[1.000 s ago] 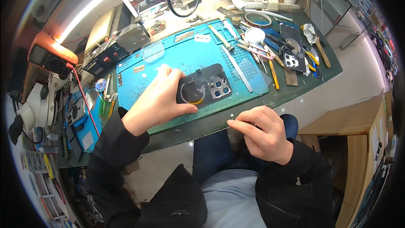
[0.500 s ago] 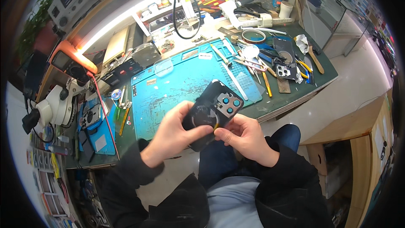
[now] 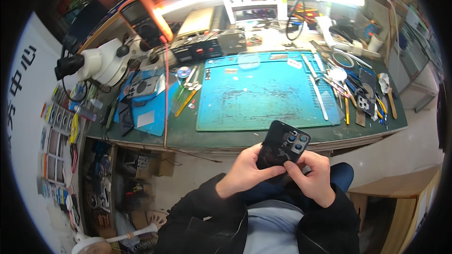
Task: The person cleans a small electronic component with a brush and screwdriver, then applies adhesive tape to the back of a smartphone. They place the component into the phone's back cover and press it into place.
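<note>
Both my hands hold a black smartphone beyond my lap, around the front edge of the bench. Its back faces up, and its far end tilts a little to the right. Three camera lenses show in a square block at the far right corner. My left hand is closed round the left edge, its thumb lying across the lower back. On the other side my right hand grips the lower right edge, thumb pressed on the back. My thumbs nearly meet near the lower end. The fingers under the phone are hidden.
Behind the phone lies a blue work mat on the green bench. A microscope and an orange multimeter stand left. Tools, a tape roll and phone parts crowd the right. A red cable hangs over the front edge.
The view has swung left, bringing in more of the microscope and shelves. Relative to the mat, the phone is nearer my body. Both hands still hold it, and my right thumb lies farther onto its back.
</note>
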`<state>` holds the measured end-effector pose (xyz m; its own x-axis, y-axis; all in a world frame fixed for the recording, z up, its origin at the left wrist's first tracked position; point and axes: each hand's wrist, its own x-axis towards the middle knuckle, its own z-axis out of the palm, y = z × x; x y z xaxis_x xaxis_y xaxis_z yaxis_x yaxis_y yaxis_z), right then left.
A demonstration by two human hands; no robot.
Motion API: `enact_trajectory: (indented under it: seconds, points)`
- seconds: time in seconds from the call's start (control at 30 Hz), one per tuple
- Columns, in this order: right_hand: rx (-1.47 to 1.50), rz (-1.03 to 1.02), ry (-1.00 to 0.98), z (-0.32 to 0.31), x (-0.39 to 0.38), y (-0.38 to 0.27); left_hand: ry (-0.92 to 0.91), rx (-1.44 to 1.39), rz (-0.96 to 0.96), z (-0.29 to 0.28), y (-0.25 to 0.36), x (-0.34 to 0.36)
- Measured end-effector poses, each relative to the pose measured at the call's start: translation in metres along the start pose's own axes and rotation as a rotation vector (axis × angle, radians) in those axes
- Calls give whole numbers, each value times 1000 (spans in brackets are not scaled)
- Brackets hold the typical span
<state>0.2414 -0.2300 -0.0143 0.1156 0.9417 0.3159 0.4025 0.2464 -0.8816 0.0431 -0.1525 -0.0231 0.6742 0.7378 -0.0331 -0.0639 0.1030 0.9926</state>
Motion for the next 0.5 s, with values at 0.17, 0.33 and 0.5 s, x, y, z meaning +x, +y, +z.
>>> enact_trajectory:
  seconds: [0.17, 0.33, 0.5]
  points:
    - [75, -27, 28, 10, -8, 9, 101, 17, -39, 7, -4, -11]
    - [-31, -33, 9, 14, -6, 10, 158, 33, -79, 6, -9, -15]
    - [-1, -76, 82, 10, -7, 7, 134, -110, -58, 12, -11, -9]
